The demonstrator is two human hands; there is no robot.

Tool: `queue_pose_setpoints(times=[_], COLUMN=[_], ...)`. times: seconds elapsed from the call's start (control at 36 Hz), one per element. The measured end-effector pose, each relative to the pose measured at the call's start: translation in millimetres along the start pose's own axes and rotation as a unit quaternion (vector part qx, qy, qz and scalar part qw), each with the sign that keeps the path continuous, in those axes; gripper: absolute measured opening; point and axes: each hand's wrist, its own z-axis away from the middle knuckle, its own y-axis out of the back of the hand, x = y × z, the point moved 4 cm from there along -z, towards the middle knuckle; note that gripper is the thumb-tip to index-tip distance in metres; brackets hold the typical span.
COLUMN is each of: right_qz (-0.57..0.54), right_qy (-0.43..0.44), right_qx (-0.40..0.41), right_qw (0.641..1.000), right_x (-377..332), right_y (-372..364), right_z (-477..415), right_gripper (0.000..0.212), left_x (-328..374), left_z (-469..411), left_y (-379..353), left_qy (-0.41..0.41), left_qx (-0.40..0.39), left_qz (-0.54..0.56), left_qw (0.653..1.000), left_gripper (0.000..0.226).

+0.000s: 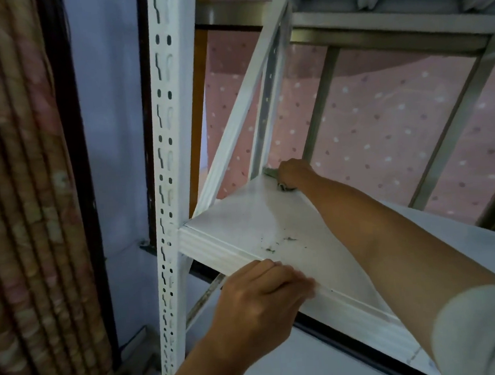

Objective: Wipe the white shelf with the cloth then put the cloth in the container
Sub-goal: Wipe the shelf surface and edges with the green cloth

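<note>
Left hand (262,297), nearest, curls its fingers over the front rail of the white shelf (242,217). Right hand (293,174), at 12 o'clock in the far corner, clutches the barely visible cloth (284,187). Dirt specks (273,245) lie at 6 o'clock from it.

Right hand (293,173) grips cloth (285,187) at far corner of shelf (243,225).
</note>
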Motion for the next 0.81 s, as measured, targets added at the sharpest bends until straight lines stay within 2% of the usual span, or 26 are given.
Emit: queue_pose_setpoints(times=[0.17, 0.33, 0.5, 0.56, 0.69, 0.81], right_qz=[-0.035, -0.051, 0.008, 0.010, 0.093, 0.112], right_qy=[0.101, 0.260, 0.373, 0.402, 0.459, 0.473], right_qx=[0.035, 0.104, 0.120, 0.129, 0.211, 0.132], right_qw=[0.994, 0.959, 0.920, 0.907, 0.858, 0.864], right_x=[-16, -47, -67, -66, -59, -51], right_y=[-1, 14, 20, 25, 34, 36], right_z=[14, 71, 134, 155, 191, 207], right_gripper=[0.031, 0.037, 0.049, 0.045, 0.044, 0.059], left_x=[-2, -1, 1, 3, 9, 11], left_z=[0, 2, 5, 4, -3, -3], left_y=[2, 1, 2, 3, 6, 5], left_qy=[-0.003, 0.002, -0.019, -0.026, -0.028, -0.041], left_qx=[0.008, 0.017, 0.024, 0.018, -0.006, -0.042], left_qz=[0.008, 0.001, -0.028, -0.038, -0.061, -0.082], left_qw=[1.000, 1.000, 0.999, 0.999, 0.998, 0.995], left_gripper=[0.004, 0.003, 0.007, 0.013, 0.010, 0.011])
